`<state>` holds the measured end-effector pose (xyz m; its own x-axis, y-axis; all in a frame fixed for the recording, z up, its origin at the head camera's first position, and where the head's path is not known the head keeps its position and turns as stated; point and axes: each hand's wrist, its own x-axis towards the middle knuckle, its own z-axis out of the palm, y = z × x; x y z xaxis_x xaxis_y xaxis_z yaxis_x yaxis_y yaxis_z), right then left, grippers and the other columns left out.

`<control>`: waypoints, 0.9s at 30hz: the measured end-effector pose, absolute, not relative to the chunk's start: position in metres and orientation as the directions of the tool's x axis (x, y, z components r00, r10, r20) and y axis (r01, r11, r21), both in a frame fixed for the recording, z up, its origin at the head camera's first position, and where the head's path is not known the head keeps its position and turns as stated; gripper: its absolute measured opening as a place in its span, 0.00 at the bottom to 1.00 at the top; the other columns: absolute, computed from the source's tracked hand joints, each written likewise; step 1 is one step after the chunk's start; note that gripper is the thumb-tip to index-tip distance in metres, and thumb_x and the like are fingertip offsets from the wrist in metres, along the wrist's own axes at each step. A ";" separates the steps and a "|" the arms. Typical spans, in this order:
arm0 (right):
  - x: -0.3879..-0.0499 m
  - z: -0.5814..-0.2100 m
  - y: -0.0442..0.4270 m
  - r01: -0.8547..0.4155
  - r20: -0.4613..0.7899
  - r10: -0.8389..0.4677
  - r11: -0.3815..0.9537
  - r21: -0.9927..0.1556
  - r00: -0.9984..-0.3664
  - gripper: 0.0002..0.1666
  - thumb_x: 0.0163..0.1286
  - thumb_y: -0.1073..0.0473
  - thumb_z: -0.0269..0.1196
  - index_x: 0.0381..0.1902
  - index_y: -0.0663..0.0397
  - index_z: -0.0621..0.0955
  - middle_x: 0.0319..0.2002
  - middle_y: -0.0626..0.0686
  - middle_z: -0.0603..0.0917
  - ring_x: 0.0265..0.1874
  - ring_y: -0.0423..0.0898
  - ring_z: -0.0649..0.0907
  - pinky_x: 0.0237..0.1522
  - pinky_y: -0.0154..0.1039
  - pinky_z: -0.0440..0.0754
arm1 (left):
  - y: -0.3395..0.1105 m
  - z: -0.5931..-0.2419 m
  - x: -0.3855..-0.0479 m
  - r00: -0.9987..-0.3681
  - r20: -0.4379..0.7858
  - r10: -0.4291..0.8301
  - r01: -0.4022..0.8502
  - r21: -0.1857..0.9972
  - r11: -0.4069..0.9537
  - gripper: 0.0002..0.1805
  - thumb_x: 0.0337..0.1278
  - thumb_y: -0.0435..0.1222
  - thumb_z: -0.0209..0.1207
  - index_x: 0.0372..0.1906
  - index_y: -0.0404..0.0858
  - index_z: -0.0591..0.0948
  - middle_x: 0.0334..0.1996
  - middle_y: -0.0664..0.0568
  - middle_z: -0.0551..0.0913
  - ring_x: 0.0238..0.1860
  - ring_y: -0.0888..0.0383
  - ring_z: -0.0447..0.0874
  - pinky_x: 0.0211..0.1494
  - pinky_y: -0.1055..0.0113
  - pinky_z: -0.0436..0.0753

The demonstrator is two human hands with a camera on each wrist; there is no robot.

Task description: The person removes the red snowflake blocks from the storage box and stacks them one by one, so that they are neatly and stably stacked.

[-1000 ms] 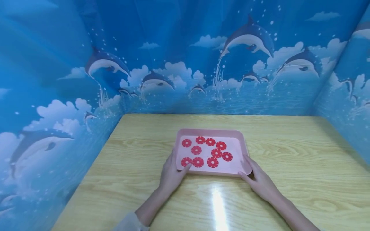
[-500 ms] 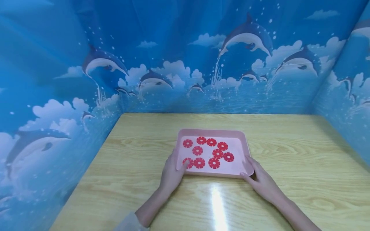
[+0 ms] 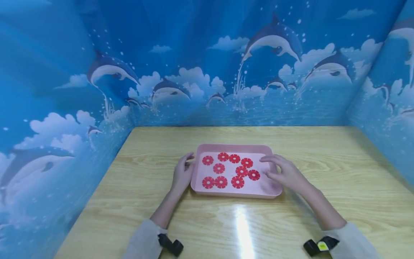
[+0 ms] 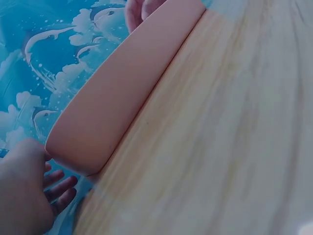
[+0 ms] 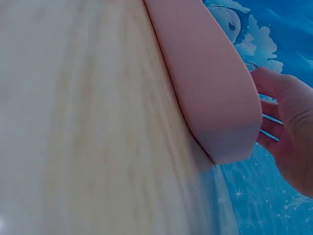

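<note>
A shallow pink tray rests on the table, with several red notched discs, such as this disc, lying flat in it. Some discs touch or overlap. Beside the tray's left wall is my left hand, fingers loosely bent and holding nothing. In the left wrist view the thumb of that left hand is close to the tray's corner; contact is hard to tell. My right hand hovers over the tray's right rim, thumb and fingers apart, to the right of the discs. The right wrist view has the tray wall partly covering its fingertips.
The wood-grain table extends around the tray on every side. A blue dolphin-print backdrop closes off the back and both sides. Black wrist cameras are strapped at both sleeves, such as the right camera.
Both hands have let go of the tray. The left hand has shifted left to its outer side; the right hand has risen and moved inward over the right rim. The discs look the same.
</note>
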<state>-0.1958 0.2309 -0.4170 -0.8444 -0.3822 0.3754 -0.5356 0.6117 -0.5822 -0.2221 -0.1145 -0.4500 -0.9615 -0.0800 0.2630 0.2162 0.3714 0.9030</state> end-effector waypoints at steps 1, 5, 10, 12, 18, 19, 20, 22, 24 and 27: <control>-0.201 -0.417 0.229 -0.535 0.346 -0.410 0.589 -0.606 -0.844 0.21 0.55 0.68 0.66 0.49 0.58 0.78 0.48 0.54 0.79 0.52 0.56 0.73 0.52 0.56 0.71 | -0.116 -0.452 -0.223 -0.961 0.265 -0.076 0.220 0.904 0.367 0.20 0.58 0.28 0.55 0.56 0.31 0.73 0.48 0.42 0.77 0.43 0.49 0.77 0.49 0.59 0.77; -0.213 -0.423 0.225 -0.501 0.252 -0.470 0.540 -0.677 -0.846 0.18 0.56 0.67 0.66 0.46 0.58 0.80 0.45 0.52 0.80 0.49 0.53 0.76 0.50 0.53 0.73 | -0.117 -0.457 -0.222 -0.962 0.272 -0.031 0.241 0.897 0.371 0.19 0.59 0.29 0.54 0.56 0.31 0.73 0.47 0.42 0.77 0.42 0.49 0.78 0.47 0.59 0.77; -0.217 -0.432 0.221 -0.503 0.215 -0.495 0.576 -0.644 -0.842 0.17 0.53 0.67 0.67 0.44 0.58 0.80 0.42 0.52 0.80 0.45 0.52 0.78 0.49 0.50 0.75 | -0.119 -0.460 -0.222 -0.970 0.244 -0.003 0.226 0.902 0.368 0.19 0.61 0.31 0.53 0.57 0.34 0.73 0.48 0.43 0.76 0.42 0.51 0.77 0.46 0.60 0.77; -0.218 -0.434 0.219 -0.503 0.202 -0.496 0.603 -0.619 -0.844 0.18 0.52 0.67 0.68 0.43 0.58 0.81 0.41 0.50 0.80 0.45 0.51 0.78 0.49 0.49 0.75 | -0.120 -0.461 -0.222 -0.972 0.234 -0.002 0.217 0.907 0.362 0.19 0.62 0.32 0.53 0.57 0.35 0.73 0.49 0.44 0.76 0.42 0.51 0.77 0.46 0.59 0.77; -0.217 -0.433 0.216 -0.525 0.173 -0.519 0.671 -0.524 -0.837 0.18 0.50 0.63 0.70 0.42 0.56 0.82 0.40 0.48 0.80 0.44 0.49 0.77 0.49 0.48 0.74 | -0.121 -0.463 -0.223 -0.973 0.230 0.013 0.219 0.906 0.362 0.19 0.62 0.33 0.53 0.58 0.36 0.73 0.49 0.44 0.76 0.42 0.51 0.77 0.47 0.59 0.77; -0.218 -0.433 0.216 -0.534 0.172 -0.528 0.676 -0.508 -0.832 0.18 0.51 0.63 0.69 0.42 0.56 0.82 0.40 0.48 0.80 0.44 0.49 0.77 0.48 0.47 0.75 | -0.122 -0.463 -0.223 -0.973 0.232 0.014 0.221 0.905 0.363 0.19 0.62 0.33 0.53 0.58 0.36 0.73 0.49 0.44 0.76 0.42 0.51 0.77 0.47 0.59 0.77; -0.218 -0.433 0.216 -0.542 0.170 -0.536 0.680 -0.494 -0.827 0.18 0.50 0.63 0.69 0.42 0.56 0.82 0.39 0.48 0.80 0.43 0.48 0.77 0.47 0.47 0.75 | -0.122 -0.463 -0.223 -0.972 0.234 0.015 0.224 0.904 0.365 0.19 0.62 0.32 0.53 0.58 0.36 0.73 0.49 0.44 0.76 0.43 0.51 0.77 0.47 0.59 0.77; -0.218 -0.433 0.216 -0.554 0.165 -0.549 0.684 -0.474 -0.820 0.18 0.50 0.64 0.68 0.43 0.56 0.82 0.39 0.47 0.80 0.41 0.47 0.77 0.45 0.45 0.76 | -0.122 -0.463 -0.222 -0.972 0.236 0.017 0.226 0.903 0.366 0.19 0.62 0.32 0.53 0.58 0.36 0.73 0.49 0.44 0.75 0.43 0.51 0.77 0.47 0.59 0.77; -0.218 -0.433 0.216 -0.559 0.162 -0.555 0.688 -0.462 -0.816 0.19 0.50 0.65 0.68 0.43 0.55 0.82 0.38 0.47 0.80 0.40 0.46 0.76 0.44 0.44 0.76 | -0.122 -0.463 -0.222 -0.972 0.236 0.019 0.226 0.903 0.365 0.19 0.62 0.32 0.53 0.58 0.37 0.73 0.49 0.44 0.75 0.43 0.50 0.76 0.48 0.58 0.77; -0.218 -0.433 0.216 -0.558 0.151 -0.558 0.693 -0.458 -0.816 0.19 0.50 0.65 0.67 0.43 0.55 0.82 0.38 0.46 0.80 0.39 0.45 0.76 0.43 0.43 0.76 | -0.122 -0.462 -0.222 -0.973 0.228 0.020 0.220 0.905 0.363 0.19 0.62 0.33 0.52 0.59 0.37 0.72 0.50 0.44 0.75 0.44 0.50 0.76 0.48 0.58 0.76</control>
<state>-0.2182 0.2160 -0.4328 -0.8163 -0.5575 0.1509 -0.5576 0.6925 -0.4577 -0.2222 -0.1220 -0.4622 -0.9734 0.0203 0.2282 0.2199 0.3631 0.9054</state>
